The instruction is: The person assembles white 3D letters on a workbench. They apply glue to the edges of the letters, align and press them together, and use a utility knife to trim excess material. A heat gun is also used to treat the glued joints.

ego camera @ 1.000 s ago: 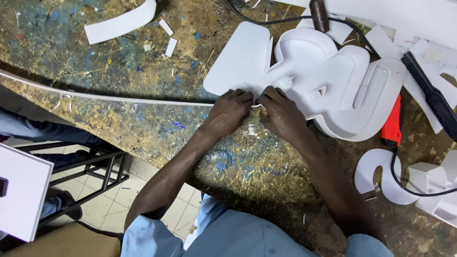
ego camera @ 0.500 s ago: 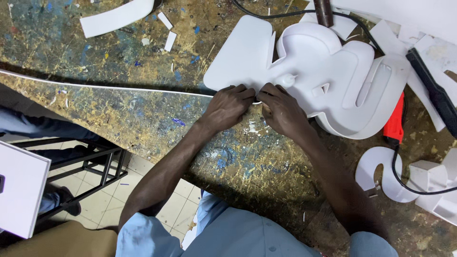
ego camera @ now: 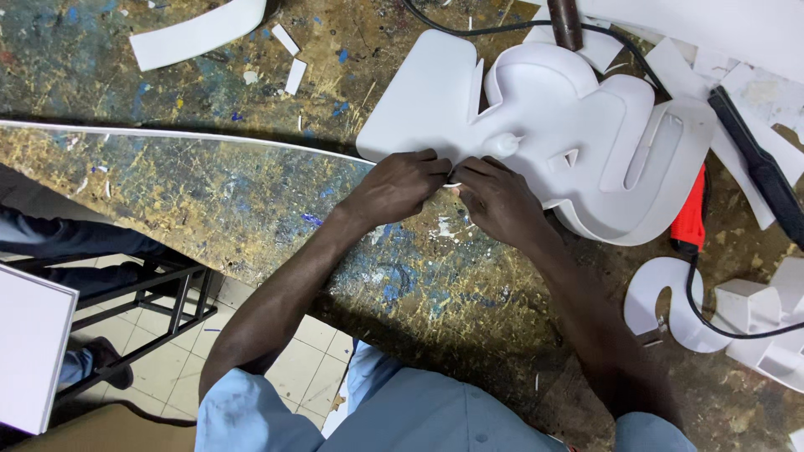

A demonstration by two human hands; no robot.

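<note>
At far left, a white panel (ego camera: 29, 356) stands off the surface's edge, above a dark metal stool frame (ego camera: 142, 289) on a tiled floor (ego camera: 297, 360). A second person's blue-trousered leg (ego camera: 59, 238) shows beside the frame.

The surface (ego camera: 209, 201) is worn, paint-flecked and scratched. A long white strip (ego camera: 193, 136) runs across it from the left edge toward the hands. A broader curved white strip (ego camera: 197, 33) lies at upper left, with small white offcuts (ego camera: 293, 75) just to its right.

The left hand (ego camera: 394, 188) rests knuckles up at the near edge of the white formed sign piece (ego camera: 536, 125), fingers curled, its grip narrow and pinched on the end of the long white strip where it meets that edge. The right hand (ego camera: 498, 201) sits just beside it, fingertips touching the same spot; its grip is likewise narrow, pressing the strip end against the piece's rim. How far each pinch closes cannot be told, since the fingers hide the contact.

The sign piece lies flat at upper centre, a raised wall around its curved outline. A black cable (ego camera: 502, 27) crosses above it. To its right lies a red-handled tool (ego camera: 691, 218), touching its rim, then a black tool (ego camera: 758, 163). Smaller white cut shapes (ego camera: 670, 301) occupy the lower right.
</note>
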